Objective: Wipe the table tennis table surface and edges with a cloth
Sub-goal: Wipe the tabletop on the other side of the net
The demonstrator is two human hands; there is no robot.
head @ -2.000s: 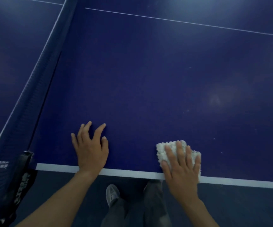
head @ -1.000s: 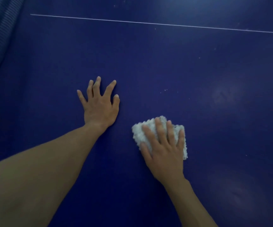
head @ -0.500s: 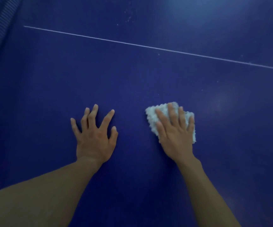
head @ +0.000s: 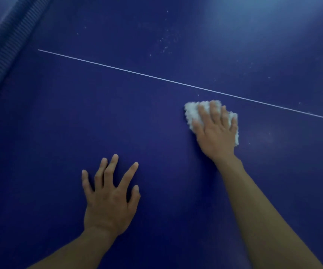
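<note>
My right hand: fingers flat, pressing the white cloth beneath, now pushed farther out, centre line just beyond. My left hand: spread, bracing on table. Specks past line: unwiped.

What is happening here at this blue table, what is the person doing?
A person is wiping a blue table tennis table. The right hand presses a white cloth flat on the surface, just short of the thin white line. The left hand rests flat on the table with fingers spread, nearer the person. Pale specks show beyond the line, and the net runs along the far left.
</note>
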